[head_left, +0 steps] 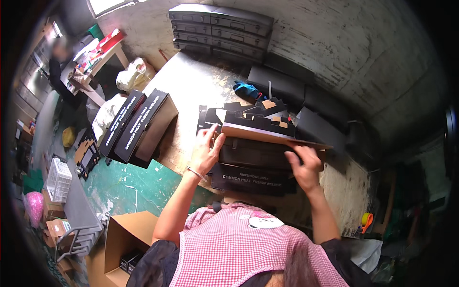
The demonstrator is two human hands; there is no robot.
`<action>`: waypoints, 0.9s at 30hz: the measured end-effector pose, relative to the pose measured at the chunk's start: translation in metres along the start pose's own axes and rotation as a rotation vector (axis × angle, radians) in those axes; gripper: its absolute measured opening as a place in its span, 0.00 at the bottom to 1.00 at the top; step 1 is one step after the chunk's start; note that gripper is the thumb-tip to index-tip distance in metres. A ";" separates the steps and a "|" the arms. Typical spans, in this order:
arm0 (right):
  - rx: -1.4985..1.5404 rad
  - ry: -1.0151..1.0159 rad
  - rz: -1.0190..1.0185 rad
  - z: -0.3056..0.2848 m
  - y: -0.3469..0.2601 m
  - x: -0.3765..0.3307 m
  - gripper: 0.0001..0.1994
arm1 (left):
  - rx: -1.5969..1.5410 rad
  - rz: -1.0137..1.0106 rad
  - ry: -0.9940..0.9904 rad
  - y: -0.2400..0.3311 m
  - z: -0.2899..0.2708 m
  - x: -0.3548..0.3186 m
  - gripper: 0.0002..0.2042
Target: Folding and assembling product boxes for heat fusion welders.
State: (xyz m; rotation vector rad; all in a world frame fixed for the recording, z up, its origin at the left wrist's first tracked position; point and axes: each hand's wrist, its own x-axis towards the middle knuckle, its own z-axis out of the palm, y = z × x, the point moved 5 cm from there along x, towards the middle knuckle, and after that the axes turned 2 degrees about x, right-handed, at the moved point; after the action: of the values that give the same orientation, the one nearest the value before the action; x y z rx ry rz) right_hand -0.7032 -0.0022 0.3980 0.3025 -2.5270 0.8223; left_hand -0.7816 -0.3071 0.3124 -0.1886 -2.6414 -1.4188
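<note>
In front of me an opened black carton (256,136) has its lid raised, the brown inside facing me. A black case (246,152) lies in it. My left hand (206,152) is closed on the carton's left edge, a bit of brown side flap between thumb and fingers. At the right end my right hand (306,167) has its thumb apart from its bent fingers, whose tips are against the lid's lower edge. Beneath the case, a black printed carton side (253,179) faces me.
Two closed black cartons (149,125) stand at the table's left edge. Behind lie folded black cardboard pieces (265,109) and a blue item (247,89). Black cases (220,28) are stacked by the wall. A large brown box (129,225) stands lower left; another person (60,71) is far left.
</note>
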 end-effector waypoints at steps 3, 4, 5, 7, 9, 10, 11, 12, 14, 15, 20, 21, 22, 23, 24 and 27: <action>-0.195 0.532 0.212 -0.047 0.027 -0.063 0.10 | 0.003 -0.028 0.033 0.052 -0.014 0.006 0.33; -0.050 0.685 0.375 -0.047 0.055 -0.088 0.11 | -0.010 -0.068 -0.011 0.056 -0.012 0.012 0.34; 0.093 0.845 0.542 -0.040 0.085 -0.116 0.14 | -0.023 -0.101 -0.065 0.059 -0.007 0.018 0.34; 0.205 0.436 0.561 0.003 0.120 -0.146 0.20 | -0.070 -0.190 -0.106 0.045 0.002 0.032 0.36; -0.357 0.060 0.133 0.013 0.056 -0.108 0.26 | -0.591 -0.425 -0.218 0.054 0.012 0.023 0.37; -0.377 0.053 0.124 0.008 0.045 -0.100 0.23 | -0.655 -0.421 -0.243 0.038 0.015 0.019 0.39; -0.403 0.048 0.123 0.000 0.040 -0.094 0.19 | -0.671 -0.415 -0.202 0.047 0.011 0.010 0.39; -0.409 0.056 0.154 -0.012 0.040 -0.096 0.19 | -0.669 -0.314 -0.164 0.047 0.012 -0.001 0.36; -0.102 -0.091 0.115 -0.028 0.033 -0.096 0.11 | -0.347 0.051 -0.100 0.045 0.005 -0.024 0.31; 0.079 -0.056 0.013 -0.040 0.017 -0.086 0.06 | -0.021 0.310 -0.071 0.048 0.002 -0.037 0.30; -0.296 -0.201 -0.205 -0.036 0.011 -0.025 0.35 | 0.575 0.463 -0.253 0.058 0.019 -0.041 0.18; -0.337 -0.274 -0.164 -0.016 0.033 -0.024 0.43 | 0.558 0.536 -0.266 0.070 0.022 -0.032 0.22; -0.382 -0.388 -0.124 0.006 0.061 -0.034 0.50 | 0.555 0.564 -0.311 0.073 0.029 -0.025 0.25; -0.333 -0.311 -0.135 0.013 0.064 -0.032 0.50 | 0.556 0.584 -0.348 0.075 0.033 -0.020 0.28; -0.355 -0.266 -0.158 0.015 0.066 -0.034 0.49 | 0.540 0.617 -0.337 0.075 0.034 -0.017 0.33; -0.393 -0.234 -0.231 0.013 0.060 -0.021 0.41 | 0.680 0.688 -0.339 0.071 0.034 -0.015 0.37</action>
State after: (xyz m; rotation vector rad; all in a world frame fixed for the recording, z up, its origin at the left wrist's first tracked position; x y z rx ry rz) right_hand -0.7103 0.0389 0.3489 0.5703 -2.7273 0.2026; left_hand -0.7569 -0.2403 0.3487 -1.1792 -2.6955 -0.2745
